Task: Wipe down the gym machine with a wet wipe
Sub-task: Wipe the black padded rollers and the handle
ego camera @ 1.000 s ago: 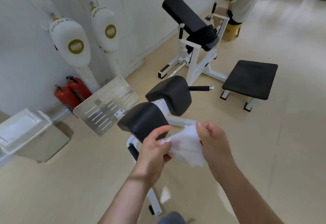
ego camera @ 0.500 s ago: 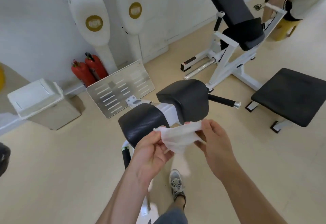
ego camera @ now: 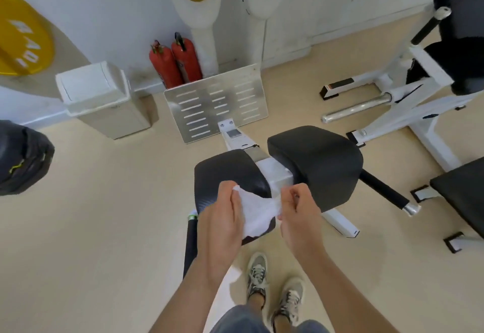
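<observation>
Pinching the wet wipe [ego camera: 255, 210], left hand [ego camera: 222, 217] and right hand [ego camera: 298, 214] hover over the gym machine's pad [ego camera: 230, 172]; beyond it stand footplate [ego camera: 217, 102], fire extinguishers [ego camera: 175, 62], bin [ego camera: 97, 96].

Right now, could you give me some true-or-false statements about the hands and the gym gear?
1. The left hand and the right hand both hold the white wipe. True.
2. The wipe lies spread flat on the floor. False: it is held up between the hands, over the black pad.
3. Two red fire extinguishers stand by the wall. True.
4. The person is barefoot. False: they wear sneakers.
</observation>
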### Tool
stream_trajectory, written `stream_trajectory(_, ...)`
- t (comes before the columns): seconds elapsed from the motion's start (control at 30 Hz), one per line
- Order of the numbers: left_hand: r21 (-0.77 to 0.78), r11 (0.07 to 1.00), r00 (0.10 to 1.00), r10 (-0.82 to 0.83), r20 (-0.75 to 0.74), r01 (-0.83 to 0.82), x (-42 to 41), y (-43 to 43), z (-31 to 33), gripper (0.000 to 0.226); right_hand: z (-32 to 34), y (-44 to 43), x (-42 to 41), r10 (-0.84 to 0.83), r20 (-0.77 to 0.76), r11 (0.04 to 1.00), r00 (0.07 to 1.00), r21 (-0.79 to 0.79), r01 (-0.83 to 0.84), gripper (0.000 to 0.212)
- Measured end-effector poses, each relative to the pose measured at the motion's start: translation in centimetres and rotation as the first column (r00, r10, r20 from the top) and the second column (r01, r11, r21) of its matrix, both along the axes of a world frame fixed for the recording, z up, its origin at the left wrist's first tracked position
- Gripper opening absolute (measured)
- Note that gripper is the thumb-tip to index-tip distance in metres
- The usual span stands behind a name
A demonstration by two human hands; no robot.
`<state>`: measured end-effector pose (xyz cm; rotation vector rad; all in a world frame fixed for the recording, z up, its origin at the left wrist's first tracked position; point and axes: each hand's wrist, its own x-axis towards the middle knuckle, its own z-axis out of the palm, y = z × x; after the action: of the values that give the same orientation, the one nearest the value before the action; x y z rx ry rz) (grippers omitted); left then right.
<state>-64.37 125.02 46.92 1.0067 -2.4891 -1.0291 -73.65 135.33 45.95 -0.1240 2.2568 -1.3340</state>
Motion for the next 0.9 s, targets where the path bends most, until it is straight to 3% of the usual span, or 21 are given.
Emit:
stream_trajectory(0.07,0.033,0.991,0.991,0.131,0.019,-0.132,-0.1,-1.1,-1.2,0.039,-1.5,0.0,-0.9,0.001,0.149,0.999,0.989,-0.038,0.005,0.022)
stream_trajectory(0.13,0.175,0.937,0.953,0.295,0.066,-0.302,-0.6,-1.7,-2.7,0.026,-2.8,0.4,-2.1,-0.040,0.362,0.991,0.931,-0.106,0.084,0.028)
stream_trajectory(0.2,0.331,0.872,0.931,0.356,0.079,-0.362,-1.0,-1.7,-3.7,0.033,-4.1,0.4,-2.9,0.011,0.592,0.963,0.806,-0.225,0.152,0.034)
stream_trajectory(0.27,0.528,0.768,0.912,0.410,0.029,-0.362,-1.4,-0.9,-4.1,0.040,-5.0,0.2,-3.1,0.177,0.768,0.939,0.616,-0.318,0.127,0.059)
stream_trajectory(0.3,0.613,0.704,0.896,0.444,0.013,-0.357,-1.5,-0.4,-4.2,0.040,-5.3,0.0,-2.8,0.251,0.799,0.928,0.546,-0.359,0.099,0.070)
stream_trajectory(0.37,0.711,0.612,0.879,0.476,0.017,-0.345,-2.1,0.3,-4.3,0.039,-6.0,-0.2,-2.5,0.309,0.855,0.892,0.416,-0.413,0.185,0.066)
stream_trajectory(0.43,0.673,0.653,0.885,0.466,0.005,-0.347,-2.6,0.6,-4.8,0.037,-7.0,-0.2,-2.6,0.401,0.845,0.849,0.353,-0.488,0.205,0.063)
stream_trajectory(0.5,0.526,0.770,0.892,0.451,-0.046,-0.362,-3.2,1.1,-5.2,0.034,-7.8,-0.2,-3.0,0.500,0.752,0.821,0.429,-0.569,0.041,0.056)
stream_trajectory(0.63,0.216,0.884,0.890,0.444,-0.106,-0.415,-3.7,2.6,-6.2,0.028,-8.7,-1.3,-4.2,0.476,0.621,0.863,0.623,-0.466,-0.196,0.042)
stream_trajectory(0.7,0.166,0.852,0.850,0.516,-0.104,-0.496,-3.8,2.7,-7.0,0.031,-8.7,-1.7,-5.0,0.501,0.517,0.860,0.694,-0.389,-0.331,0.036)
stream_trajectory(0.8,0.165,0.763,0.764,0.641,-0.071,-0.625,-3.6,1.4,-8.2,0.031,-8.3,-2.0,-5.9,0.470,0.371,0.880,0.801,-0.271,-0.391,0.010)
stream_trajectory(0.9,0.055,0.746,0.746,0.666,-0.013,-0.664,-3.1,0.0,-9.6,0.025,-9.5,-2.2,-6.9,0.395,0.172,0.917,0.902,-0.132,-0.376,0.025)
